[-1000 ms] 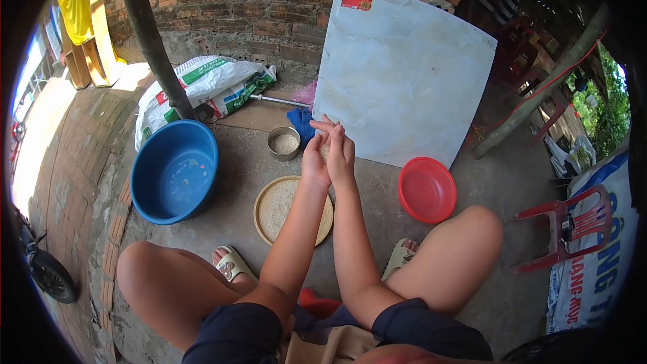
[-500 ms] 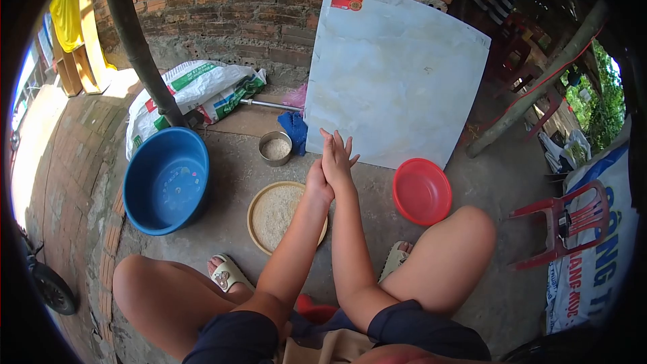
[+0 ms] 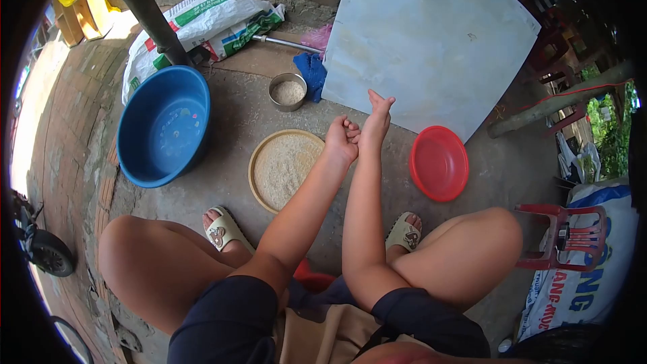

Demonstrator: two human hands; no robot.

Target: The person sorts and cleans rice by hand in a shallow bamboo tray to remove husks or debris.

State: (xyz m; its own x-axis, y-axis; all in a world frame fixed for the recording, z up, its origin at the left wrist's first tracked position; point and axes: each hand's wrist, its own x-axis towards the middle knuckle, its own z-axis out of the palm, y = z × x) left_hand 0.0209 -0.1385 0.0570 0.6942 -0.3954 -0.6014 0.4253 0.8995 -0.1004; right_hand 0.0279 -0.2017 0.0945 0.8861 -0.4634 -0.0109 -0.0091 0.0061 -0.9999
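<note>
My left hand [image 3: 342, 139] has its fingers curled in, and I see nothing in it. Beside it, touching near the heel of the palm, is my right hand [image 3: 375, 121], its fingers stretched out and pointing up and away. Both hands are held above the floor, right of a round shallow tray [image 3: 253, 187] with pale grains, like rice, spread in it. A metal bowl [image 3: 272, 96] of similar grains stands beyond the tray. To the right of my hands lies a red plastic basin [image 3: 439, 162] with nothing visible inside.
A large blue basin [image 3: 164, 128] stands at the left by a wooden post [image 3: 145, 10]. Behind are a printed white sack [image 3: 202, 23], a blue cloth [image 3: 310, 75] and a big pale board [image 3: 431, 40]. A red plastic chair [image 3: 566, 236] is at the right.
My hands were clasped palm to palm; now they have slid partly apart and the left fingers have curled. The view has tilted down, so the surroundings appear higher.
</note>
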